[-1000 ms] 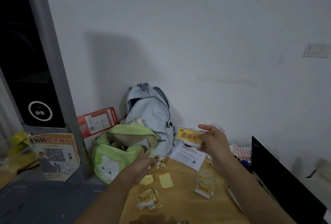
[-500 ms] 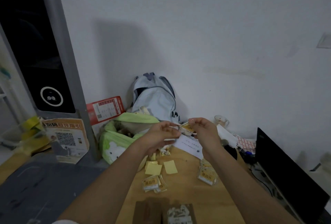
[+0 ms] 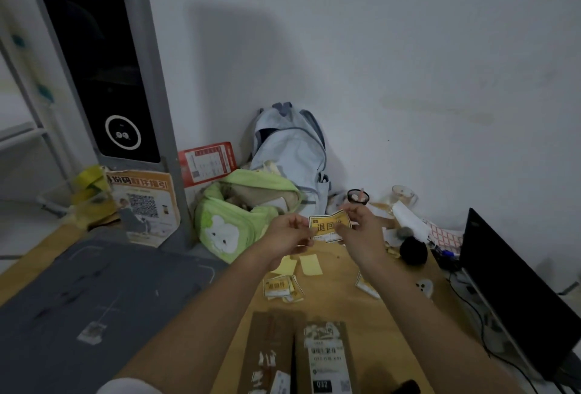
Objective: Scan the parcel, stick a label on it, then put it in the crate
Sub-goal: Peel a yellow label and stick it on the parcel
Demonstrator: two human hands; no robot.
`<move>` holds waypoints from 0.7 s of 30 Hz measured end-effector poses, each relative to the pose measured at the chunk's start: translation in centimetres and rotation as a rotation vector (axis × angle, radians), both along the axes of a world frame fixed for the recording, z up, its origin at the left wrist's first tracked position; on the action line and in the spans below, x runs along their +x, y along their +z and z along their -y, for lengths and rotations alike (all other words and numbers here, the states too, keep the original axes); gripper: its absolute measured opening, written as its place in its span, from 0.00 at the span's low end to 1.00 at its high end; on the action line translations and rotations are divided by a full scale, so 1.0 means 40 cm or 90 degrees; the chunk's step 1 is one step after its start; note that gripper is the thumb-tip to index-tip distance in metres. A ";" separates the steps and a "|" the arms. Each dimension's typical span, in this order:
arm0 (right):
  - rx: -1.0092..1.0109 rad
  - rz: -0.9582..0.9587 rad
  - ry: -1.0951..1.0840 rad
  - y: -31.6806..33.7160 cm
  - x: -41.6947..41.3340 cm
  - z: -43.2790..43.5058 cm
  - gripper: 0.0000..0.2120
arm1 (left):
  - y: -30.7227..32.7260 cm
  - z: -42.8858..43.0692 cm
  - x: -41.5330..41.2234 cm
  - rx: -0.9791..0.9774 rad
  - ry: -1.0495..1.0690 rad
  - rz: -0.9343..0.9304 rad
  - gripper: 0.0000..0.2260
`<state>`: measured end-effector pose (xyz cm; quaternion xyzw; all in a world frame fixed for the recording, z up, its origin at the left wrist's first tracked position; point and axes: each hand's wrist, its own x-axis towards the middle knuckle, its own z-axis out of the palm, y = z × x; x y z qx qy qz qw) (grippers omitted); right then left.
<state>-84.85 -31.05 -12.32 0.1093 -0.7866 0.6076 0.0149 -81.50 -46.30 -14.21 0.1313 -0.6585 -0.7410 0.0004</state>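
A yellow label (image 3: 328,224) with black characters is held up between both hands above the wooden table (image 3: 355,308). My left hand (image 3: 290,233) pinches its left edge and my right hand (image 3: 361,230) pinches its right side. A brown parcel (image 3: 301,359) with a white barcode sticker lies at the near edge of the table, below my forearms. More yellow labels (image 3: 279,288) lie loose on the table between the parcel and my hands. No crate is in view.
A grey scanning mat (image 3: 94,293) lies on the left under a tall black scanner tower (image 3: 103,79). A green bag (image 3: 239,217) and a pale blue backpack (image 3: 292,148) stand against the wall. A black monitor (image 3: 509,286) stands at the right with cables beside it.
My left hand came up from the table and joined the right hand on the label. The view tilted down, so the parcel now shows at the bottom.
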 end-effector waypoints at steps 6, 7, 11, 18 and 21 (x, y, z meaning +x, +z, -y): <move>0.109 0.031 -0.035 -0.101 0.009 -0.014 0.18 | -0.084 -0.022 0.045 -0.040 0.050 0.051 0.07; 0.119 0.037 -0.054 -0.118 0.011 -0.018 0.17 | -0.099 -0.029 0.048 -0.054 0.048 0.062 0.06; 0.180 0.069 -0.103 -0.188 0.022 -0.035 0.21 | -0.171 -0.059 0.044 -0.168 0.050 0.084 0.10; 0.212 0.142 -0.069 -0.308 0.037 -0.080 0.28 | -0.307 -0.097 0.073 -0.245 0.053 0.186 0.11; 0.227 0.173 -0.062 -0.359 0.040 -0.086 0.32 | -0.335 -0.116 0.089 -0.326 0.047 0.222 0.06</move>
